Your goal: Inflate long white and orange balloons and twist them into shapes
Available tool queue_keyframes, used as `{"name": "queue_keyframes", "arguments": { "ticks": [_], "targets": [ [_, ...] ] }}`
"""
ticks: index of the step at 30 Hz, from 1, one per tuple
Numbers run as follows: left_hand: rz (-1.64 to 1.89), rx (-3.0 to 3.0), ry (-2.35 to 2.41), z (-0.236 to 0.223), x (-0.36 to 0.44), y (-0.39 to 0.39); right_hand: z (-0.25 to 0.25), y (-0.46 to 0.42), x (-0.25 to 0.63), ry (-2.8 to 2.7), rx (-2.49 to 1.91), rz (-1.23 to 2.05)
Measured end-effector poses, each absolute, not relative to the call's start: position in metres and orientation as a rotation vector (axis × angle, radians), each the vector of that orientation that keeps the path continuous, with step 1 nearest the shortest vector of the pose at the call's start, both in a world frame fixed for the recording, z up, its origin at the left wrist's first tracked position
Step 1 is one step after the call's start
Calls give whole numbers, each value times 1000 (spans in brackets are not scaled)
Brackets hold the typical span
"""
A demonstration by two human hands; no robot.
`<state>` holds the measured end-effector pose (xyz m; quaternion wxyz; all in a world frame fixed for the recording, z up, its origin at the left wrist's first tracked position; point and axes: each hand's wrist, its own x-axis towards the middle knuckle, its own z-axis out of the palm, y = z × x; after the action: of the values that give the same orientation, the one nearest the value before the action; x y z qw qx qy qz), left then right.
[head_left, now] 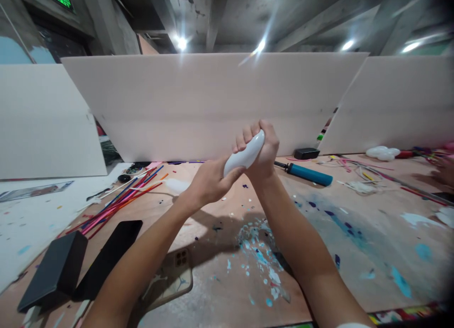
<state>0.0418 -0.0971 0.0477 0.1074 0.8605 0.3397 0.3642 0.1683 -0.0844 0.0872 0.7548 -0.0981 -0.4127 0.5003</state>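
A glossy white balloon (245, 154), small and elongated, slants upward between my two hands above the table. My left hand (212, 177) is wrapped around its lower end, the thumb lying along its near side. Around the upper end curls my right hand (264, 141), with its fingers folded over the top. Behind my right wrist lies a blue hand pump (309, 174), its dark rod pointing left. The balloon's far side and part of both palms are hidden.
Colourful thin sticks or uninflated balloons (124, 198) lie at left, near a black box (55, 271), a black phone (109, 257) and a patterned phone (170, 283). White boards (220, 101) stand behind. A white balloon cluster (382, 153) and another person's hand (445, 172) are at right.
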Motion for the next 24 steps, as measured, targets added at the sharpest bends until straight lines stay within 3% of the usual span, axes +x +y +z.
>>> {"name": "queue_keyframes", "arguments": {
  "ticks": [24],
  "targets": [
    [1019,2717,1204,47,29,-79,69,-63,156,-875,-204,1258]
  ]
}}
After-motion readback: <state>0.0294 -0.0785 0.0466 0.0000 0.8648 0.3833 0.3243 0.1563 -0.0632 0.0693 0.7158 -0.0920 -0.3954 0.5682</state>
